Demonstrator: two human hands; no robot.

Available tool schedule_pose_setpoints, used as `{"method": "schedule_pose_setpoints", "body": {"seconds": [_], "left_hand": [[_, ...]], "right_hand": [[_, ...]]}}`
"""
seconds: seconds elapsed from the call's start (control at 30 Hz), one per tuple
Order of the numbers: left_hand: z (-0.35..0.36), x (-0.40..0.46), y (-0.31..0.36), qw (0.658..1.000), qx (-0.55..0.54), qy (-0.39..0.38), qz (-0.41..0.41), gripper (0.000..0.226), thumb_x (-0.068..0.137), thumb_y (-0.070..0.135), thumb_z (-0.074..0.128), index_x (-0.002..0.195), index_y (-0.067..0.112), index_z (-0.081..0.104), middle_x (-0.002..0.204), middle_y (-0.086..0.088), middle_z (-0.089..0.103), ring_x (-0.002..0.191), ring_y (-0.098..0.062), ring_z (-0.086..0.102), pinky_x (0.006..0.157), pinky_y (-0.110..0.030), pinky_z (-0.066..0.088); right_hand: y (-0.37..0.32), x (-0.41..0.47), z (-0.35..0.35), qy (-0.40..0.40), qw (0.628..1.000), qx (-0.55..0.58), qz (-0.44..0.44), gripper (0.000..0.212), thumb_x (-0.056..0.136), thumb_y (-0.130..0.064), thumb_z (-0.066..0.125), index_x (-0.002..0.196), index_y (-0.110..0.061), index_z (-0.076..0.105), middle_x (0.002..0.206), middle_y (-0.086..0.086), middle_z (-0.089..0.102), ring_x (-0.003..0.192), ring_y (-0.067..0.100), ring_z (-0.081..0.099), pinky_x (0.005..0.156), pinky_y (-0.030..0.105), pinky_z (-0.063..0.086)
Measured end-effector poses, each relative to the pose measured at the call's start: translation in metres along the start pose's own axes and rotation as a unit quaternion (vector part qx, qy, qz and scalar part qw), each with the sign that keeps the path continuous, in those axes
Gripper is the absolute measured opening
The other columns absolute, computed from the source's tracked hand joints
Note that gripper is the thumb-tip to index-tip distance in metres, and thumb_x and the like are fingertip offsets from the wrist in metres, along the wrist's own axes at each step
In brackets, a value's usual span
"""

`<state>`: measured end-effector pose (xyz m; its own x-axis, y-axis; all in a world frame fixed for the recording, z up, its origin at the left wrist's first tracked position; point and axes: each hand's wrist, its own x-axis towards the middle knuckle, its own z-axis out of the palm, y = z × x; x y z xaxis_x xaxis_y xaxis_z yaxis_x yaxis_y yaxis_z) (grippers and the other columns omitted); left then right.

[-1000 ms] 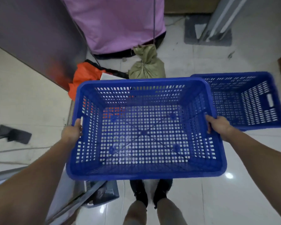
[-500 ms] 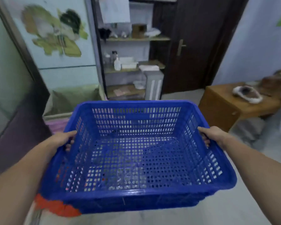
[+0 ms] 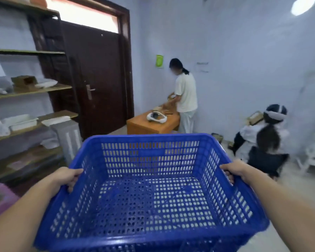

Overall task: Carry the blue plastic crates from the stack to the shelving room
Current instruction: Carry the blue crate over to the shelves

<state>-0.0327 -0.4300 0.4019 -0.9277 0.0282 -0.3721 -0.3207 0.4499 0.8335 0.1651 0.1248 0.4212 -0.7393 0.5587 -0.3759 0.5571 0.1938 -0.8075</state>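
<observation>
You are mid-carry: both your left hand (image 3: 68, 177) and right hand (image 3: 234, 170) have fingers curled over the side rims of the empty blue crate (image 3: 149, 193), so next pick a set-down spot near the shelving (image 3: 31, 90) at the frame's left.

Pale blue walls (image 3: 244, 51) all round, kinda blurry. Dark brown door (image 3: 98, 84) with a bright transom window (image 3: 84, 15) above, wooden shelving (image 3: 31, 91) on the left, low orange table (image 3: 144, 125) near the far wall, light floor (image 3: 289, 180).
</observation>
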Motion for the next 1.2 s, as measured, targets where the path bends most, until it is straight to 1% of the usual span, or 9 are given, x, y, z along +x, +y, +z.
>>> {"method": "schedule_pose_setpoints", "body": {"seconds": [0.13,0.27,0.47,0.57,0.63,0.7,0.77,0.93,1.2], "left_hand": [[0.116,-0.009,0.055,0.995,0.037,-0.091,0.019,0.050,0.104,0.018,0.054,0.057,0.016,0.036,0.047,-0.001,0.023,0.035,-0.017,0.022,0.033,-0.023,0.030],[0.243,-0.041,0.104,0.982,0.088,-0.154,0.062,0.049,0.101,0.015,0.058,0.056,0.015,0.038,0.044,-0.002,0.027,0.038,-0.019,0.025,0.034,-0.024,0.031],[0.416,-0.096,0.158,0.954,0.130,-0.238,0.127,0.047,0.098,0.011,0.062,0.056,0.011,0.040,0.041,-0.002,0.028,0.023,-0.015,0.027,0.029,-0.018,0.031],[0.488,-0.112,0.182,0.937,0.161,-0.267,0.157,0.046,0.097,0.011,0.065,0.058,0.011,0.041,0.042,-0.003,0.031,0.031,-0.019,0.030,0.031,-0.020,0.032],[0.536,-0.120,0.198,0.926,0.187,-0.281,0.169,0.039,0.095,0.012,0.066,0.062,0.007,0.047,0.044,-0.006,0.034,0.036,-0.023,0.034,0.034,-0.024,0.036],[0.584,-0.123,0.214,0.913,0.209,-0.303,0.178,0.022,0.095,0.009,0.066,0.077,0.001,0.056,0.046,-0.007,0.035,0.034,-0.024,0.036,0.039,-0.030,0.038],[0.631,-0.123,0.226,0.902,0.221,-0.320,0.188,0.013,0.096,0.006,0.064,0.088,0.000,0.057,0.048,-0.006,0.032,0.034,-0.023,0.033,0.039,-0.029,0.036],[0.750,-0.115,0.258,0.881,0.243,-0.361,0.187,0.036,0.097,0.015,0.064,0.067,0.009,0.045,0.046,-0.006,0.034,0.038,-0.024,0.032,0.039,-0.028,0.036],[0.930,-0.083,0.333,0.847,0.279,-0.410,0.191,0.046,0.097,0.014,0.064,0.058,0.011,0.040,0.042,-0.004,0.032,0.030,-0.019,0.029,0.034,-0.022,0.031]], "right_hand": [[0.083,-0.035,-0.103,0.076,0.995,0.034,0.053,0.043,0.102,-0.010,0.052,0.060,-0.010,0.043,0.041,0.005,0.037,0.031,0.018,0.033,0.036,0.025,0.035],[0.167,-0.075,-0.202,0.140,0.982,0.074,0.100,0.040,0.103,-0.010,0.048,0.063,-0.011,0.041,0.039,0.002,0.035,0.027,0.014,0.031,0.032,0.022,0.035],[0.281,-0.133,-0.321,0.245,0.947,0.128,0.162,0.042,0.103,-0.013,0.050,0.061,-0.012,0.042,0.040,0.003,0.035,0.028,0.015,0.031,0.035,0.021,0.033],[0.328,-0.154,-0.362,0.289,0.928,0.145,0.184,0.038,0.101,-0.012,0.052,0.064,-0.009,0.045,0.043,0.005,0.037,0.031,0.016,0.032,0.037,0.023,0.033],[0.357,-0.164,-0.388,0.333,0.912,0.137,0.197,0.027,0.098,-0.009,0.057,0.072,-0.003,0.051,0.045,0.008,0.040,0.029,0.018,0.034,0.035,0.023,0.035],[0.384,-0.169,-0.411,0.363,0.898,0.142,0.204,0.015,0.095,-0.008,0.060,0.083,0.000,0.055,0.047,0.009,0.042,0.029,0.019,0.035,0.035,0.024,0.037],[0.410,-0.169,-0.430,0.379,0.886,0.155,0.220,0.013,0.094,-0.008,0.062,0.086,0.000,0.055,0.046,0.009,0.042,0.032,0.019,0.036,0.038,0.026,0.037],[0.454,-0.149,-0.477,0.412,0.856,0.174,0.260,0.015,0.094,-0.006,0.062,0.083,-0.001,0.054,0.049,0.011,0.041,0.037,0.019,0.035,0.040,0.028,0.038],[0.492,-0.078,-0.553,0.445,0.816,0.205,0.308,0.023,0.093,-0.008,0.065,0.077,0.001,0.053,0.050,0.013,0.044,0.042,0.021,0.039,0.045,0.033,0.042]]}}
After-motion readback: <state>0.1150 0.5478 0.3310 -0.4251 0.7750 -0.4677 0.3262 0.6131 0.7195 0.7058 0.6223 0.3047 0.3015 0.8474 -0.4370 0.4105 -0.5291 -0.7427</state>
